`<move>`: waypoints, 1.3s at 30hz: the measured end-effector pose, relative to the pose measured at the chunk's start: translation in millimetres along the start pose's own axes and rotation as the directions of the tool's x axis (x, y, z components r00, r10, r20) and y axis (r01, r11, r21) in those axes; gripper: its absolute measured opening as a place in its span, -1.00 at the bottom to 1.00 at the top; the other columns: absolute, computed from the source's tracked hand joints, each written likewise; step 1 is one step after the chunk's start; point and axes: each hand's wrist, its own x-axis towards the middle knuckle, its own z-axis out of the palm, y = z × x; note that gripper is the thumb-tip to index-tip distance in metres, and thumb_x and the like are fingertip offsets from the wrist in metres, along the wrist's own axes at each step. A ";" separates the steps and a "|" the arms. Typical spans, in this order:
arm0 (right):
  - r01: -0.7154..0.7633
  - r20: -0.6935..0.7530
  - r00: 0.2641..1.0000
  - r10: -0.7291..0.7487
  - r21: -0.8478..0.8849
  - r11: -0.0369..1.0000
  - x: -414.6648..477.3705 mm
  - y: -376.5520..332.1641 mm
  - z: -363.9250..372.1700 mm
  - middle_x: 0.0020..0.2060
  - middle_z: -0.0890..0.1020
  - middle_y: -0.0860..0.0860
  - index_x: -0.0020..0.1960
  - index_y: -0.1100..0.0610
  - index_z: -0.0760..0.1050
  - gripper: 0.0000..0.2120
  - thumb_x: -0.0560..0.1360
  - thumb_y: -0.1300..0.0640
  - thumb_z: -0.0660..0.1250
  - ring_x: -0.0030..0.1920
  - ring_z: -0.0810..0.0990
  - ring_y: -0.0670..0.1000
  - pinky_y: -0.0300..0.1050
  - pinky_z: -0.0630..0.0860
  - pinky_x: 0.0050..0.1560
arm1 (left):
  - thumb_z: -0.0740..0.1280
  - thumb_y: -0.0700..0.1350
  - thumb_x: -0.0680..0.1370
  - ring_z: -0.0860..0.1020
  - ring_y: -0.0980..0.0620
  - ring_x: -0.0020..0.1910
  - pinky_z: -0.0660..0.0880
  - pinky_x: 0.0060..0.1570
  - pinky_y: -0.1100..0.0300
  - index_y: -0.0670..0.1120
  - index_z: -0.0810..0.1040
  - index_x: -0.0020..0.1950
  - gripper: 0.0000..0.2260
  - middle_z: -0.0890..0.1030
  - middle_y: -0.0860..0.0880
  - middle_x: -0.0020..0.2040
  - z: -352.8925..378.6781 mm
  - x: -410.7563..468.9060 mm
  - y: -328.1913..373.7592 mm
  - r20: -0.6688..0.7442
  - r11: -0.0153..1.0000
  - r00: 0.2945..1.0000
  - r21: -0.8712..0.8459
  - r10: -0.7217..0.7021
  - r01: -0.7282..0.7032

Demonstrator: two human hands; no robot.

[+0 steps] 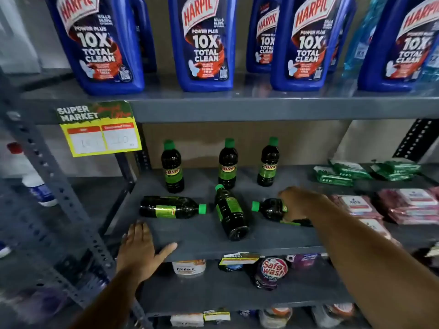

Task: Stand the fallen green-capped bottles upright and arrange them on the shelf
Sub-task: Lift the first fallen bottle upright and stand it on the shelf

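On the grey metal shelf [202, 243], three dark green-capped plastic bottles are standing upright along the back edge: one left [172, 168], one middle [228, 165], one right [268, 163]; three more are lying flat nearer the front edge; the right hand [303, 203] is grasping the rightmost fallen bottle [270, 208], fingers wrapped over its body; the left fallen bottle [169, 207] and the centre fallen bottle [231, 216] are lying untouched; the left hand [140, 250] is resting flat, fingers spread, on the shelf's front left corner.

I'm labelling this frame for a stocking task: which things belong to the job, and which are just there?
Job:
three fallen bottles
three standing bottles
shelf
right hand on a fallen bottle
left hand

Not job:
Harpic bottles
green packets
pink packets
price tag
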 end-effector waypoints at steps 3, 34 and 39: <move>-0.016 0.064 0.998 0.018 -0.033 0.999 8.1 2.3 8.4 0.27 0.52 0.16 0.43 0.17 0.32 -0.31 0.39 0.06 0.50 0.19 0.54 0.16 0.00 0.52 0.16 | -0.22 0.65 0.18 0.15 -0.22 0.52 0.14 0.49 -0.11 -0.27 0.07 0.53 0.23 0.17 -0.26 0.54 -0.8 2.0 -0.9 -0.017 1.000 1.000 -0.006 0.008 -0.008; 0.150 -0.371 0.754 0.542 0.901 0.408 48.1 8.1 50.2 -0.02 0.58 -0.01 0.15 0.08 0.35 -0.36 0.22 0.01 0.62 -0.02 0.58 0.04 -0.09 0.45 -0.10 | -0.29 0.34 0.42 0.11 -0.19 0.54 0.07 0.50 -0.06 -0.24 0.15 0.52 -0.11 0.17 -0.24 0.55 4.4 0.5 4.1 -0.073 0.999 0.997 -0.019 -0.033 0.032; 0.196 -0.425 0.689 0.587 0.889 0.414 50.5 2.0 64.4 0.06 0.55 0.02 0.20 0.10 0.36 -0.28 0.18 -0.03 0.65 0.03 0.57 0.07 -0.06 0.51 -0.06 | -0.27 0.33 0.46 0.08 -0.17 0.55 0.04 0.50 -0.04 -0.22 0.11 0.54 -0.15 0.13 -0.21 0.57 7.6 2.6 2.3 -0.074 0.999 0.997 -0.012 -0.036 0.035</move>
